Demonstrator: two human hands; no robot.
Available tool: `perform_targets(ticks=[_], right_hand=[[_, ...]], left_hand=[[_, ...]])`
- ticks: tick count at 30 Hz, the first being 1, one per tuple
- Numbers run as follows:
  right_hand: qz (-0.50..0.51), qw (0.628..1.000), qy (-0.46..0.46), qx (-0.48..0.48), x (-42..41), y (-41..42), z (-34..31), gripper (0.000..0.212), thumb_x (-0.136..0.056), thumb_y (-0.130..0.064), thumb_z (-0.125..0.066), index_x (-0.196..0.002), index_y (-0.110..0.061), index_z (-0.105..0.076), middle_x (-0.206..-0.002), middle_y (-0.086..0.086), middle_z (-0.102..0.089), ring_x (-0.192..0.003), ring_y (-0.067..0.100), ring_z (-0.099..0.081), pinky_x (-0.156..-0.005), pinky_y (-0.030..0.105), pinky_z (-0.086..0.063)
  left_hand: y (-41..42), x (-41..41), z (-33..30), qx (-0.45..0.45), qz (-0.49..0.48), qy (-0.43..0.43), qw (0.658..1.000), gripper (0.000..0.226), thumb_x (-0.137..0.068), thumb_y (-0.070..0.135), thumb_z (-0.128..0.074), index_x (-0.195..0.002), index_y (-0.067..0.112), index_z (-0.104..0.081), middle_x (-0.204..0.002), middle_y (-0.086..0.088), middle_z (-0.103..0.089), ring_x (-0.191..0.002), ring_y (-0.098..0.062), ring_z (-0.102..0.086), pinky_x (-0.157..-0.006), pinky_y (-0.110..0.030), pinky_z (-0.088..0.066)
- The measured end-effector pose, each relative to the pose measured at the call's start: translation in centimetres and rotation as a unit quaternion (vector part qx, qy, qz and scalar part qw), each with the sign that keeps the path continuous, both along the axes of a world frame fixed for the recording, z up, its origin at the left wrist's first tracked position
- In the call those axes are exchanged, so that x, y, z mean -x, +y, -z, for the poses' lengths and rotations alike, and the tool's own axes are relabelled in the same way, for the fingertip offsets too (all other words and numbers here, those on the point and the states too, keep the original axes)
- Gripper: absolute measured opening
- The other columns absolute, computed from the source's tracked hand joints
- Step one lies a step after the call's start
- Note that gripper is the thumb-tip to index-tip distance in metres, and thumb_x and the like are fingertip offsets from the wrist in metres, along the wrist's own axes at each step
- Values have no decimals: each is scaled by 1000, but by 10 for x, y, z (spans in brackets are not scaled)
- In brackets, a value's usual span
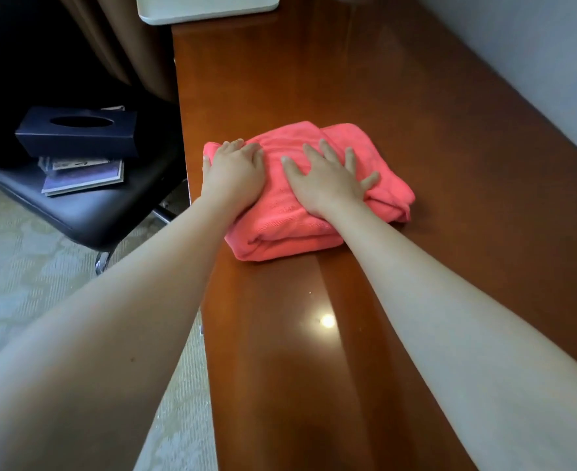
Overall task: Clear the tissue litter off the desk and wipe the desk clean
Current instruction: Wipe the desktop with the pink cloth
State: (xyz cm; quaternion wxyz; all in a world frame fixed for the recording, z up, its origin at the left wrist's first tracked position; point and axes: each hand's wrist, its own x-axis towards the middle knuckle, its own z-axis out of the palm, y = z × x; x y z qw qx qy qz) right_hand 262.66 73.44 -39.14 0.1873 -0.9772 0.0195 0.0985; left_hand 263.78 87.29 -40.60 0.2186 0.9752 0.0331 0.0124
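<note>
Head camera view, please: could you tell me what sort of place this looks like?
Probably a hotel room or office: a glossy brown wooden desk along a wall, a black leather chair carrying a dark tissue box, and patterned pale carpet.

One camera only, worn on the person's head, looking forward and steeply down along the desk [416, 164], whose glossy top runs from the bottom centre to the upper edge of the frame. It sits close: both forearms enter from the lower corners (wide-angle stretch swells them). A chair [86, 212] and carpet [25, 273] fill the left side, a wall [535, 56] the upper right.
</note>
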Motion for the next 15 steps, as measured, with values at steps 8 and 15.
perform_targets(ticks=[8, 15], right_hand=[[-50, 999, -11, -3, 55, 0, 3, 63, -93, -64, -19, -148, -34, -22, -159, -8, -6, -146, 27, 6, -108, 65, 7], [-80, 997, -18, -7, 143, -37, 3, 63, -93, -64, -21, -148, -32, -24, -159, -7, -8, -146, 25, 3, -110, 63, 5]], left_hand=[[1, 62, 2, 19, -31, -47, 998, 39, -100, 24, -31, -124, 7, -57, -135, -11, -52, -130, -25, -39, -113, -46, -22], [-38, 153, 1, 15, -65, -51, 996, 39, -99, 21, -32, -127, 6, -56, -137, -12, -50, -132, -26, -37, -114, -44, -21]])
